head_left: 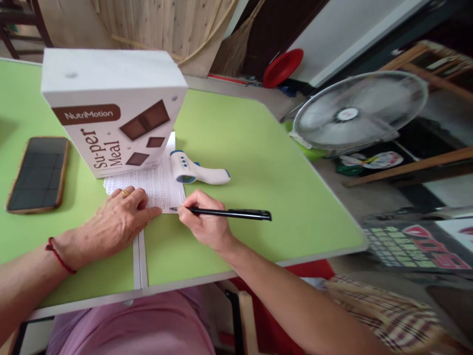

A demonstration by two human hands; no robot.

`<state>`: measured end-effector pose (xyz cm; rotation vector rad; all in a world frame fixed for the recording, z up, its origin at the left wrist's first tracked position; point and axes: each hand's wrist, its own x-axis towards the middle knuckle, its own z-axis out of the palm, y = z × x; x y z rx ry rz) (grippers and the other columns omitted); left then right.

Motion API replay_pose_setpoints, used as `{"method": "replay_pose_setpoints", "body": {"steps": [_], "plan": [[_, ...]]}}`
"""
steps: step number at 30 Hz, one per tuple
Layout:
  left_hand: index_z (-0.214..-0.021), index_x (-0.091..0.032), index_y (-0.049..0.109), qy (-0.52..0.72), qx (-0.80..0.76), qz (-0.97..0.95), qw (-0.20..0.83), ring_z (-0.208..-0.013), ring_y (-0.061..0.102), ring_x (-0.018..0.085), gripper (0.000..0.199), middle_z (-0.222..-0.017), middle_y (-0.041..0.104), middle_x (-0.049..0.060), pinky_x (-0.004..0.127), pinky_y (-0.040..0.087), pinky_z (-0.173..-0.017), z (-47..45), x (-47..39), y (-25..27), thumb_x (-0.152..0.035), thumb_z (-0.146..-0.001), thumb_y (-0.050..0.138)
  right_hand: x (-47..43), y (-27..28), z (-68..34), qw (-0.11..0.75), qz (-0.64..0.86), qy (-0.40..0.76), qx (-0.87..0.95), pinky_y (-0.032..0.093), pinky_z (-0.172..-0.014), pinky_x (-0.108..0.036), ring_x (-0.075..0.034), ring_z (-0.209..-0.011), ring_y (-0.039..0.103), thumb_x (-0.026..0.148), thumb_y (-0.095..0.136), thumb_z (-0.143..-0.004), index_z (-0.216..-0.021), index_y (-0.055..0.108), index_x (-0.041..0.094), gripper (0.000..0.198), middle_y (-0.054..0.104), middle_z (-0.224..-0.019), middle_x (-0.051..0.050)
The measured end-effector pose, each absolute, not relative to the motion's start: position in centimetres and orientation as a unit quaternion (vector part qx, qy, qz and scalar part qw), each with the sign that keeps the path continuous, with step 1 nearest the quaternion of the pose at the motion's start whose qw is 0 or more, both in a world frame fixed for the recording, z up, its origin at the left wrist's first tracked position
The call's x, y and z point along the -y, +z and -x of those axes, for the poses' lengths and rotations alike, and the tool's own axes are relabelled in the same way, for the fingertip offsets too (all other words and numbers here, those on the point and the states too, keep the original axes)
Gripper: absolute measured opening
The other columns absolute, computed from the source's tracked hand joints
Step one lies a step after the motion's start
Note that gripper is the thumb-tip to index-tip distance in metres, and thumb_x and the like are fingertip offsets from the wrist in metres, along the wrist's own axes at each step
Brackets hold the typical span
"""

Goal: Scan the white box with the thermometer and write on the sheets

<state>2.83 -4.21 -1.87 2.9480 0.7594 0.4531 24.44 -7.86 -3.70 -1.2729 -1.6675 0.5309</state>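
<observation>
Here, right grip [207, 228] low on pen [240, 213]

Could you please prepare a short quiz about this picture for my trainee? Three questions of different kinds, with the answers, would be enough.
1. Which hand holds the black pen?
2. True or false: the phone lies on top of the white box.
3. The fingers of the left hand rest on: (a) the fan, (b) the paper with writing, (c) the broom.

Key:
1. The right hand.
2. False; it lies on the green table.
3. b
</observation>
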Motion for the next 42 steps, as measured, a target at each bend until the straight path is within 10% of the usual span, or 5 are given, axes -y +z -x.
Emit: {"method": "replay_pose_setpoints", "body": {"steps": [42], "plan": [[-0.116,-0.021,0.063,0.149,-0.241,-0.958,0.032,-0.075,0.044,0.020,0.030,-0.089,0.050,0.008,0.032,0.039,-0.064,-2.70,4.19,-1.94,-0.014,-0.094,0.043,7.82,-3.60,-24.43,0.500,0.535,0.197,0.652,0.034,-0.039,-0.020,-0.007,-0.040,0.040,0.022,0.058,-0.077,-0.065,0.047,0.022,0.016,0.048,-0.050,0.008]]}}
